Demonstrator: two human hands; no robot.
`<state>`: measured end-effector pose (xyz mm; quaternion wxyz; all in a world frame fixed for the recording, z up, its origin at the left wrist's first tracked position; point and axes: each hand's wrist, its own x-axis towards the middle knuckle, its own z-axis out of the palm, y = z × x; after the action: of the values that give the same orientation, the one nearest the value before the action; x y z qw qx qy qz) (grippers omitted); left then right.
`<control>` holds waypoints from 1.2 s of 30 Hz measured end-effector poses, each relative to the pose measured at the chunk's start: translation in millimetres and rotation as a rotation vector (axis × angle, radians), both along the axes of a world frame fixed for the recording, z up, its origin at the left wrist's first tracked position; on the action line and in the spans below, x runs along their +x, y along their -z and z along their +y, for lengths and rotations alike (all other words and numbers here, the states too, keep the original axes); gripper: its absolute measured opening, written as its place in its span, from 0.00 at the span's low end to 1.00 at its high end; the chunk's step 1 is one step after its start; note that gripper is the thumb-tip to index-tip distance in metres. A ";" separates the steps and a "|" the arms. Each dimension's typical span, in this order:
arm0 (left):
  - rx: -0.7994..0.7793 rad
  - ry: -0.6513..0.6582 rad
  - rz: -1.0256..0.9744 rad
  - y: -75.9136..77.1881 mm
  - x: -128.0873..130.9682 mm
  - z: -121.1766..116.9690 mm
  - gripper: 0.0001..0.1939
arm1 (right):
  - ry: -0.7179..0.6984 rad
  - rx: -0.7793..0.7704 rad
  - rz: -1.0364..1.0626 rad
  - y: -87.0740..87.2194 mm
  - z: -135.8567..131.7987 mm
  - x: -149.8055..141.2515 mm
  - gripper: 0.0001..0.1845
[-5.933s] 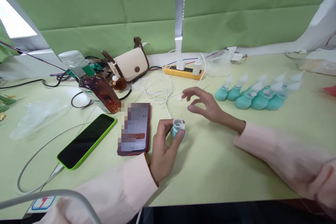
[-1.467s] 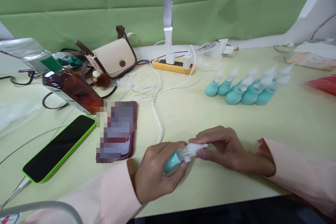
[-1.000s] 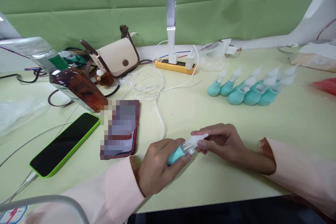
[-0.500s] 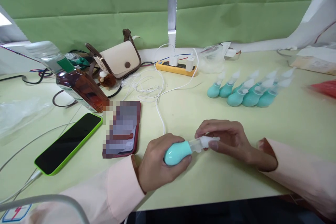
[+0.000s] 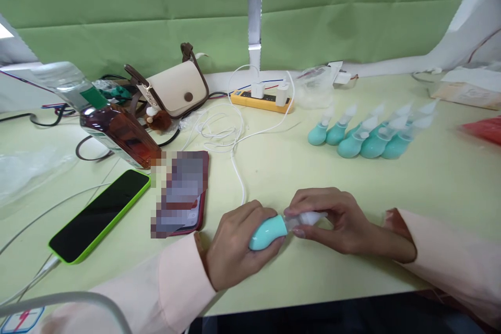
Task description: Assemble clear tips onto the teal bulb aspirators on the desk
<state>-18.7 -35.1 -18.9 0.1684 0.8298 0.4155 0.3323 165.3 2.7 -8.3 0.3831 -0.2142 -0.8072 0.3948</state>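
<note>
A teal squeeze-bulb nasal aspirator (image 5: 268, 233) lies sideways just above the table near its front edge. My left hand (image 5: 238, 245) is wrapped round the bulb. The thumb and fingers of my right hand (image 5: 332, 219) pinch the clear collar beside the bulb's mouth. The whitish pointed tip (image 5: 314, 217) sticks out to the right, partly hidden by those fingers. Farther back on the right stand several more teal aspirators (image 5: 351, 144) in a cluster, their pale tips upward.
To the left lie a green-cased phone (image 5: 102, 214) and a red-cased phone (image 5: 198, 188). A bottle of amber liquid (image 5: 121, 130), a cream handbag (image 5: 176, 88) and a yellow power strip (image 5: 242, 99) are behind. White cables (image 5: 235, 141) cross the table. Something red (image 5: 485, 129) sits far right.
My right hand has shifted left along the aspirator, from its pale tip to the clear collar beside the bulb. My left hand keeps its hold with only a slight shift.
</note>
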 end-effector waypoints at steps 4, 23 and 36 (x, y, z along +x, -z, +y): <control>-0.077 0.012 -0.090 -2.8 0.3 0.0 0.12 | -0.002 0.075 0.010 -0.4 -2.9 1.1 0.16; -0.328 -0.021 -0.308 -4.2 -3.1 -0.9 0.13 | 0.003 0.191 -0.002 -5.4 4.0 4.6 0.15; -0.448 -0.146 -0.495 2.7 -1.2 3.1 0.21 | 0.430 0.313 0.011 -38.9 39.5 3.4 0.20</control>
<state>-20.0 -32.0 -21.6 0.4180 0.6343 0.4833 0.4352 168.6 42.2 30.6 0.4910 -0.3167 -0.7922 0.1760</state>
